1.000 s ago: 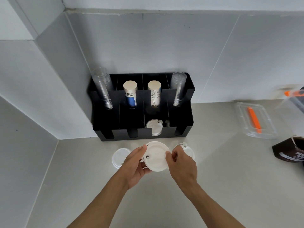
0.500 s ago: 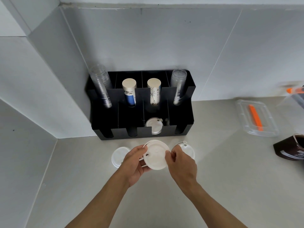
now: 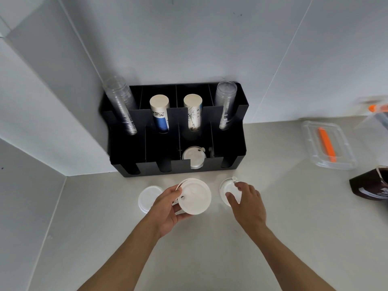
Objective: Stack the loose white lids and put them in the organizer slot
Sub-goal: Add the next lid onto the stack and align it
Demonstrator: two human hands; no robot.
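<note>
In the head view, the left hand (image 3: 168, 208) grips a small stack of lids (image 3: 194, 196) at centre frame, thumb on its rim. The right hand (image 3: 244, 199) lies open over a loose lid (image 3: 225, 185); another lid (image 3: 149, 197) waits at the left. They look light, thin and slippery, so I would pinch them at the rim. The organizer (image 3: 174, 131) slot already holds lids (image 3: 194, 157), count unclear

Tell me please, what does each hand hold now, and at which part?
The left hand holds a small stack of white lids by its left rim. The right hand rests on a lid on the counter; a grip cannot be told.
</note>
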